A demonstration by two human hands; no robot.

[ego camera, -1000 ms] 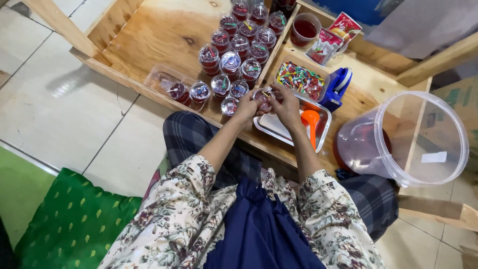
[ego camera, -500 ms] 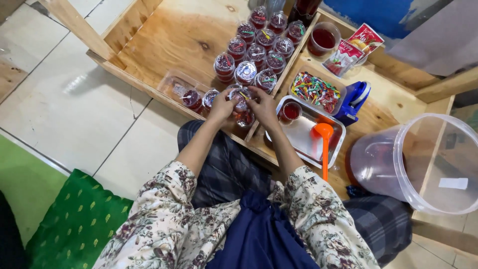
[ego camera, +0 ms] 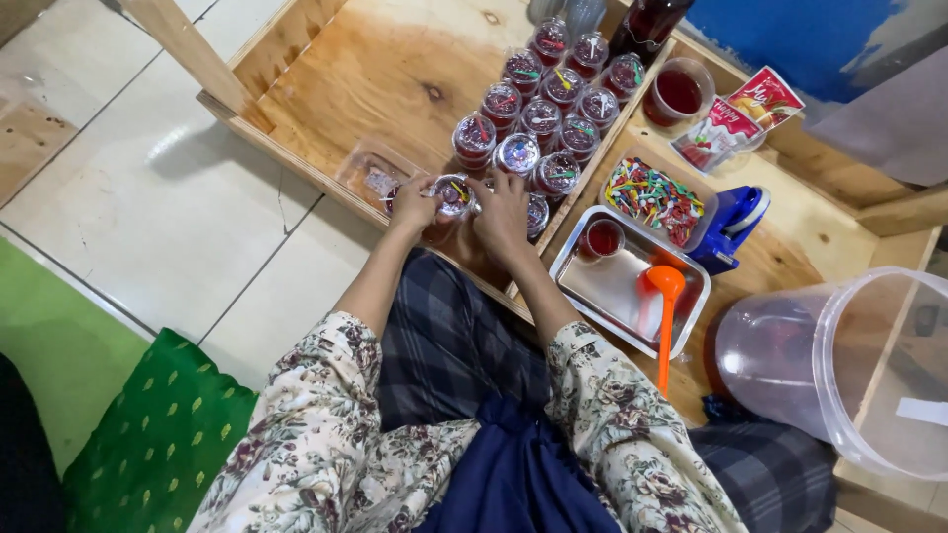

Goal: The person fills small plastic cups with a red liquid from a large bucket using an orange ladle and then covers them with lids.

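Pressing from both sides, the left hand [ego camera: 413, 205] and right hand [ego camera: 502, 212] have their grip clamped together on a small lidded plastic cup of red drink [ego camera: 452, 195] at the near edge of the wooden bench [ego camera: 385, 69]; half a second ago the hands sat higher in view, over the cup cluster. Beyond stands the group of sealed red cups [ego camera: 548, 94]. To the right lies a steel tray [ego camera: 617, 286] with an orange ladle [ego camera: 667, 296], then a tub of coloured sprinkles [ego camera: 654, 197]. Farthest, a red-and-white rectangular sachet [ego camera: 736, 116] lies flat.
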